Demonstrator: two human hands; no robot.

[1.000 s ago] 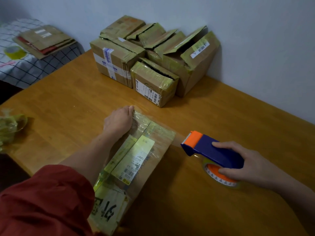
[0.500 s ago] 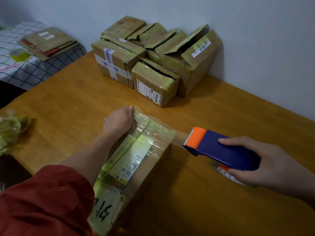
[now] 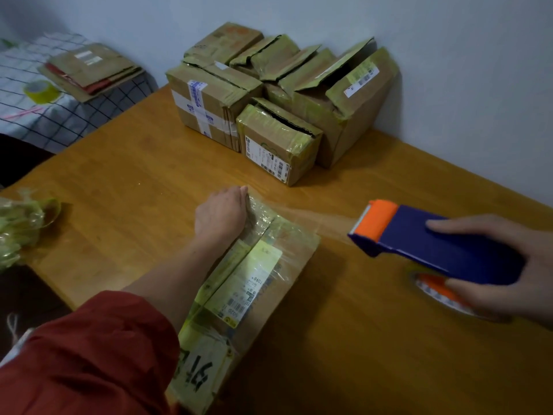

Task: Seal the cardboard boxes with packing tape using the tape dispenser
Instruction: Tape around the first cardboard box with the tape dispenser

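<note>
Writing first: the box (image 3: 254, 292) in the lower centre of the frame has a pale yellow-green label w/ barcode and small print, mostly too blurry, though "T09B" or similar shows upside down near its far end. Big black handwritten characters sit on a second yellowish patch at the near end, bottom of frame; can't read them. Box is brown cardboard, long and low, wrapped in shiny clear tape w/ greenish older strips under it, lying on the wooden table (image 3: 119, 181).

Left hand (image 3: 221, 214), red sleeve (image 3: 86, 354) behind it, presses down on the box's far end, fingers curled over the edge. Right hand (image 3: 508, 265) at the right edge is clamped round the tape dispenser (image 3: 434, 247), blue body w/ orange front, orange roll core peeking below. Dispenser is lifted off the table, just right of the box. A clear strip of tape (image 3: 323, 223) stretches from its orange mouth across to the box top by the left hand.

Upper centre, against the wall: stack of boxes (image 3: 278, 94), some flaps open, some w/ white barcode labels, one w/ white-blue printed tape, text unreadable. Upper left: checked cloth (image 3: 36, 115) w/ flat cardboard pieces (image 3: 92, 70) and a yellow tape roll (image 3: 42, 91). Left edge: crumpled used tape (image 3: 21, 226).
</note>
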